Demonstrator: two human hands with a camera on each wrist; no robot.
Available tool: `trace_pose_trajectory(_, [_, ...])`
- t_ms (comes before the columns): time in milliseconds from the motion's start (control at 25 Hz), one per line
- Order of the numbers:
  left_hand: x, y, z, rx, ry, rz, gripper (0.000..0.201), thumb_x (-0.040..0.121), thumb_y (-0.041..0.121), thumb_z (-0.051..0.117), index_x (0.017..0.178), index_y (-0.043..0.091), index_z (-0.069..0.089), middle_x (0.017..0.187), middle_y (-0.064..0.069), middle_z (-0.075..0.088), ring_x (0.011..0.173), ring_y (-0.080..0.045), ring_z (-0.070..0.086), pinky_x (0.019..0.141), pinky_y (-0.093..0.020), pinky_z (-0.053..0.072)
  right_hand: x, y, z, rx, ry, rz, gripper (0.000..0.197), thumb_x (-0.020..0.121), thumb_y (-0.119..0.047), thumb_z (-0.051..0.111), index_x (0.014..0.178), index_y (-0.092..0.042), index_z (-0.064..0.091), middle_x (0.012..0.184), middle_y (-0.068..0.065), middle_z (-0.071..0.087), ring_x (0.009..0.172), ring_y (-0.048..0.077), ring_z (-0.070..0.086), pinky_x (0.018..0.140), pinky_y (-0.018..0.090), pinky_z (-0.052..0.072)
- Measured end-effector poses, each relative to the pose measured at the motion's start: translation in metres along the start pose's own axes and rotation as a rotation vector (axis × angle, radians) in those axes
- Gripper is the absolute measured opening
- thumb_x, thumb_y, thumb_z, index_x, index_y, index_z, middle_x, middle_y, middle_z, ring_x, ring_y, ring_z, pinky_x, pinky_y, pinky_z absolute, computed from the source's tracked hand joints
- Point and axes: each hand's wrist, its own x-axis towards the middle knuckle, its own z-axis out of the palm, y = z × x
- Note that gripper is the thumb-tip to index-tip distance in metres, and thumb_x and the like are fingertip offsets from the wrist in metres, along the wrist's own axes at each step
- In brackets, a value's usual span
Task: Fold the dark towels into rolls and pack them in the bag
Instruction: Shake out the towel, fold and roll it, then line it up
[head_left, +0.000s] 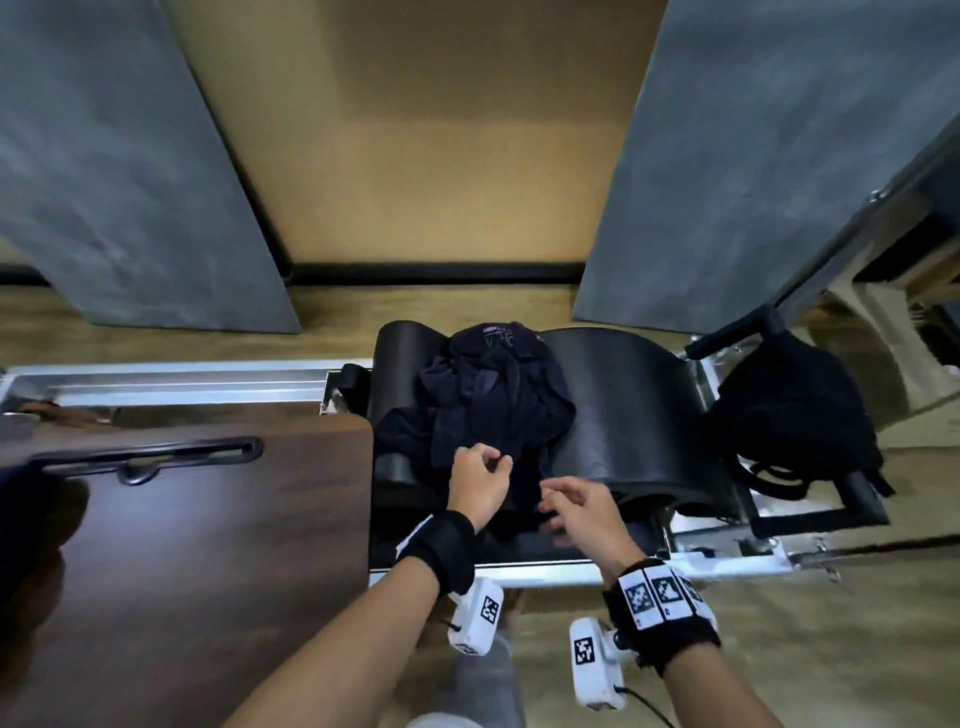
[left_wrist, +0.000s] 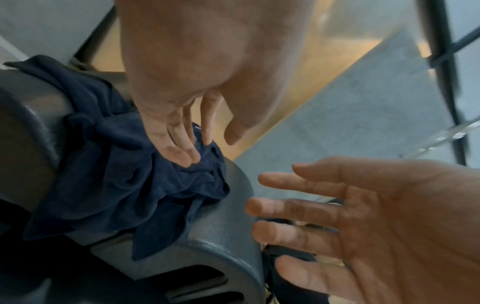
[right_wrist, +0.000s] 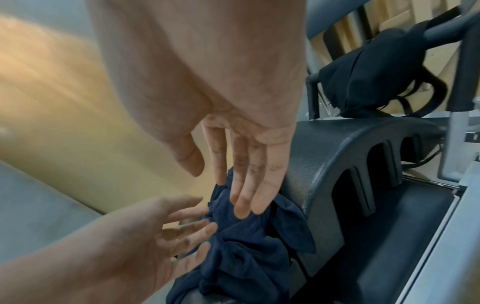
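While both hands reach forward over the apparatus, the heap of crumpled dark navy towels (head_left: 493, 400) lies draped across the black curved foam arch barrel (head_left: 623, 405), directly ahead of the fingertips.

Left hand (head_left: 477, 486): fingers straight and close together in the left wrist view, tips (left_wrist: 182, 154) touching the near fold of the towel heap; thumb held apart, not closed on cloth. No pinch visible. From the head view the fingers look loosely bent.

Right hand (head_left: 582, 506): fingers spread and relaxed, palm turned toward the left hand, holding nothing. In the right wrist view its fingertips (right_wrist: 246, 207) sit over the upper edge of the towels; cannot tell whether they touch.

The two hands are near each other, the right slightly nearer the body.

The black fabric bag (head_left: 789, 410) hangs from a dark padded bar, well to the right of the right hand and beyond the arch barrel; apart from the towels.

To the left of the left hand, a dark brown wooden panel (head_left: 208, 545) with a recessed black handle (head_left: 150, 457).
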Motion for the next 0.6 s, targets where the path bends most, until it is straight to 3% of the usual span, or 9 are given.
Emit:
trace_pose_trajectory(160, [0.057,-0.012,0.001,0.109,-0.037,-0.238,0.041,0.107,0.032,0.056,0.146,0.023,0.058,0.154,-0.023,0.037,0.130,-0.038,0.055,0.110,-0.035,0.045,0.065,-0.029,0.004,-0.050,-0.083,0.052,0.014,0.103,-0.018,0.059,0.110,-0.020,0.072,0.096,0.010,0.075,0.071,0.021,0.069,0.062,0.031,0.055])
trace_pose_trajectory(240, [0.071,-0.016,0.000,0.160,-0.073,-0.335,0.045,0.108,0.033,0.053,0.153,0.026,0.053,0.161,-0.022,0.037,0.138,-0.038,0.051,0.113,-0.039,0.045,0.085,-0.036,0.005,-0.072,-0.102,0.076,0.014,0.103,-0.018,0.059,0.110,-0.018,0.072,0.097,0.011,0.075,0.073,0.022,0.069,0.064,0.032,0.055])
trace_pose_trajectory(320, [0.073,-0.015,0.000,0.249,-0.026,-0.319,0.044,0.107,0.034,0.054,0.149,0.019,0.057,0.153,-0.012,0.050,0.137,-0.034,0.052,0.109,-0.043,0.047,0.097,-0.041,0.003,-0.085,-0.110,0.099,0.014,0.104,-0.017,0.059,0.111,-0.016,0.071,0.096,0.012,0.074,0.072,0.022,0.068,0.064,0.033,0.054])
trace_pose_trajectory(400, [0.070,-0.008,-0.002,0.297,0.121,-0.256,0.035,0.107,0.034,0.055,0.134,0.015,0.064,0.140,-0.006,0.057,0.132,-0.029,0.054,0.099,-0.043,0.051,0.106,-0.046,0.000,-0.100,-0.118,0.109,0.014,0.104,-0.017,0.058,0.109,-0.015,0.071,0.095,0.012,0.074,0.069,0.021,0.067,0.065,0.033,0.054])
trace_pose_trajectory(520, [0.060,0.003,-0.012,0.221,0.346,-0.131,0.007,0.105,0.028,0.060,0.103,0.024,0.066,0.107,0.004,0.058,0.111,-0.023,0.060,0.079,-0.036,0.048,0.112,-0.057,-0.004,-0.126,-0.115,0.095,0.013,0.103,-0.017,0.058,0.106,-0.017,0.071,0.095,0.012,0.075,0.068,0.020,0.066,0.065,0.034,0.054])
trace_pose_trajectory(600, [0.053,0.010,-0.023,0.143,0.415,-0.017,0.007,0.101,0.023,0.066,0.097,0.029,0.065,0.089,0.012,0.053,0.093,-0.019,0.061,0.072,-0.033,0.044,0.110,-0.067,-0.005,-0.146,-0.139,0.067,0.015,0.103,-0.017,0.059,0.112,-0.015,0.071,0.098,0.012,0.075,0.070,0.019,0.067,0.065,0.033,0.054])
